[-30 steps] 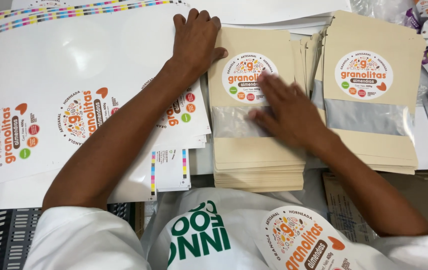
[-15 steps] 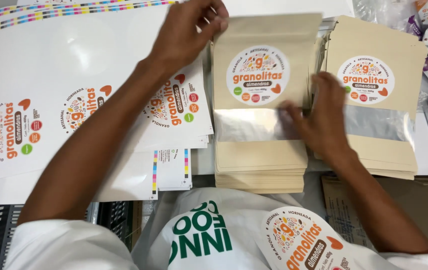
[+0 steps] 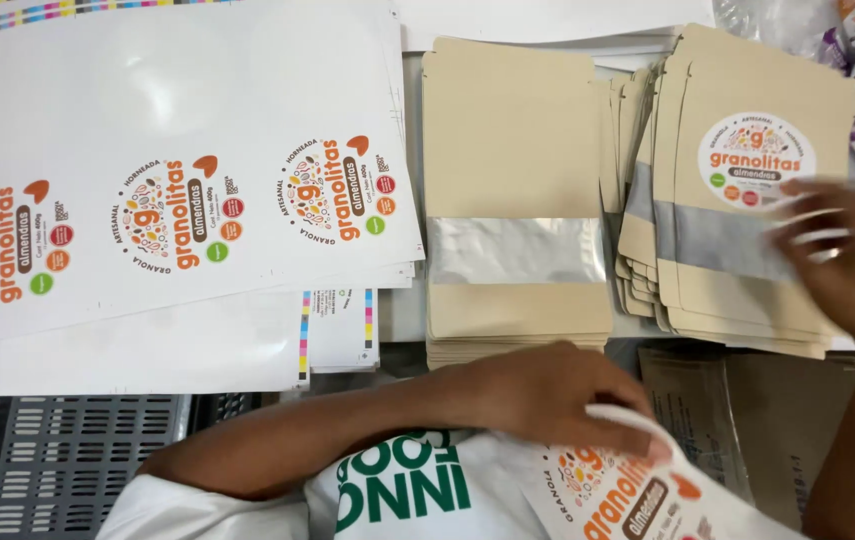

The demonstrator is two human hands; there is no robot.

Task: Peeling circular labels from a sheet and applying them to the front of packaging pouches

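Labelled pouch [image 3: 747,200], tan kraft paper with a clear window band and a round sticker, lies on top of the fanned stack of finished pouches [image 3: 647,250] at the right of the frame. The right hand [image 3: 842,255] rests on its right part, fingers spread and blurred by motion, their tips over the sticker's lower right edge and the window; whether they press flat or grip the edge cannot be told.

At the frame's centre sits a squared stack of bare pouches [image 3: 512,190], the top one plain tan with its window band across the middle and no sticker. It lies just beside the finished stack, the two nearly touching.

Filling the upper left, a pile of white sticker sheets [image 3: 147,120] lies fanned, the top sheet carrying three round stickers in a row along its lower part, with colour bars along the sheets' edges.

At the lower centre, the left hand [image 3: 557,395] reaches across the person's white shirt, fingers curled together and pinching the edge of a loose sticker sheet [image 3: 617,490] in the lap.

A grey slotted crate [image 3: 57,460] shows at the lower left, and a brown cardboard piece [image 3: 727,410] lies under the finished stack at the lower right.
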